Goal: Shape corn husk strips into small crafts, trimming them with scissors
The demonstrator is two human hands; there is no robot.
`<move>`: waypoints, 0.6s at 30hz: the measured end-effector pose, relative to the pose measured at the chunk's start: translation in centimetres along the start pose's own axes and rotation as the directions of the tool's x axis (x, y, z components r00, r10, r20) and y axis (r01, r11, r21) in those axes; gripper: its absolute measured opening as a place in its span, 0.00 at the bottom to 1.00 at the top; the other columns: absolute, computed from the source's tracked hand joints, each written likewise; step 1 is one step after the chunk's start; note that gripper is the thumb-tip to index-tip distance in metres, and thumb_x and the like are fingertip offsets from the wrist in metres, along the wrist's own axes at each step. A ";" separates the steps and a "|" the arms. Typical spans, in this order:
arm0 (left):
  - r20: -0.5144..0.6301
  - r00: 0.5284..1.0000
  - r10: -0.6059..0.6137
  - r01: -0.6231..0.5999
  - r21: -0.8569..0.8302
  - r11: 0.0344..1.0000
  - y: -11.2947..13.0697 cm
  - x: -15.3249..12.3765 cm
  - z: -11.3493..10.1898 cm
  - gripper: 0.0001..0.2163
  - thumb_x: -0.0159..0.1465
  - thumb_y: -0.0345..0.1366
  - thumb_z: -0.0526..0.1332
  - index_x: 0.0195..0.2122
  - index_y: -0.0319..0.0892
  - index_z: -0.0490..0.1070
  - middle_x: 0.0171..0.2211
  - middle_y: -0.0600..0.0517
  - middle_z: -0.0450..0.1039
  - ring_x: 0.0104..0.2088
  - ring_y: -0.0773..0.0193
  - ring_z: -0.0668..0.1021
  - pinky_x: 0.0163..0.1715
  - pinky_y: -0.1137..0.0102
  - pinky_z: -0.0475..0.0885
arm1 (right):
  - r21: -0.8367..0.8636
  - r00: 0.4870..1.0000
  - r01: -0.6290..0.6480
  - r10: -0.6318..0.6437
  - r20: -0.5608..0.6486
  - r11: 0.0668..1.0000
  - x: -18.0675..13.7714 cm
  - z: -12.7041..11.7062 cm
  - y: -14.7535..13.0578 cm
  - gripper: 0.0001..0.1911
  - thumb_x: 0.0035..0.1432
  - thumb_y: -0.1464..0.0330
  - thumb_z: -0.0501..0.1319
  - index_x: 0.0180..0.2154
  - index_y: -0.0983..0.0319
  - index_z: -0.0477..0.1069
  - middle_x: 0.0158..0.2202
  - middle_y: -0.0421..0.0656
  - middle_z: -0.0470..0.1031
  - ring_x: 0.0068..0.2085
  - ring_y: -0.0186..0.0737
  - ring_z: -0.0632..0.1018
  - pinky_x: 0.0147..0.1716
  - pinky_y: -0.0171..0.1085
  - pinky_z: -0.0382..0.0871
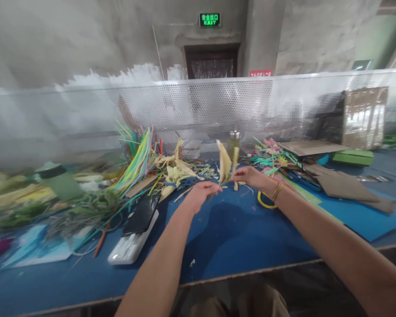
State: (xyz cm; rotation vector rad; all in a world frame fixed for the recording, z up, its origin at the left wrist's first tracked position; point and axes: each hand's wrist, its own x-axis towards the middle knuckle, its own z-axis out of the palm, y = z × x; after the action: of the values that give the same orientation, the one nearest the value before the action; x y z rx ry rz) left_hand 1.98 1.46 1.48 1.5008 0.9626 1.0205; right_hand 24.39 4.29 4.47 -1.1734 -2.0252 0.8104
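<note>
A pale yellow piece that looks like dried corn husk (225, 164) stands upright between my hands above the blue tabletop. It is somewhat blurred. My left hand (203, 193) is closed in a pinch at its lower end. From the right, my right hand (251, 177) pinches it near its lower right edge, fingers closed. Just behind them on the table lies a loose heap of similar husk strips (176, 174). A yellow ring (266, 200), perhaps a scissors handle, rests below my right wrist.
To the left are a phone (141, 213) on a white case (133, 242), colourful pipe cleaners (137, 154) and a green bottle (59, 180). Cardboard pieces (343, 182) and a blue sheet (372, 215) lie right. A perforated metal screen (214, 105) runs along the back.
</note>
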 end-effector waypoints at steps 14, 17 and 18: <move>-0.377 0.926 0.004 0.100 0.256 0.961 -1.2 0.8 -0.6 0.07 0.51 0.36 0.60 0.22 0.40 0.75 0.17 0.54 0.68 0.19 0.67 0.67 0.22 0.72 0.60 | -0.264 0.839 0.531 -0.457 0.295 0.805 -1.2 3.6 -7.0 0.05 0.52 0.73 0.59 0.25 0.63 0.71 0.39 0.45 0.74 0.40 0.38 0.72 0.40 0.36 0.61; -0.382 0.924 0.010 0.012 0.054 0.998 -1.4 1.2 -0.4 0.08 0.52 0.38 0.60 0.26 0.39 0.76 0.20 0.53 0.70 0.21 0.67 0.69 0.24 0.72 0.63 | 0.174 0.915 0.300 -0.334 0.227 0.938 -1.5 5.6 -5.0 0.07 0.57 0.68 0.56 0.27 0.62 0.65 0.36 0.44 0.73 0.35 0.35 0.73 0.34 0.35 0.65; -0.395 0.919 0.014 -0.005 0.023 1.000 -1.5 1.2 -0.3 0.09 0.53 0.39 0.60 0.27 0.39 0.76 0.20 0.53 0.71 0.22 0.66 0.70 0.24 0.72 0.64 | 0.328 0.959 0.161 -0.225 0.170 0.931 -1.3 6.3 -4.2 0.08 0.58 0.66 0.54 0.28 0.62 0.63 0.32 0.42 0.72 0.31 0.34 0.72 0.30 0.34 0.66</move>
State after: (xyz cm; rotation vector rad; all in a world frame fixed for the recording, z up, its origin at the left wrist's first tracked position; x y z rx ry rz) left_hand 1.97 2.90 0.14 1.3411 1.2516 1.3569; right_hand 17.93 0.28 3.69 -0.7239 -2.0414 1.1388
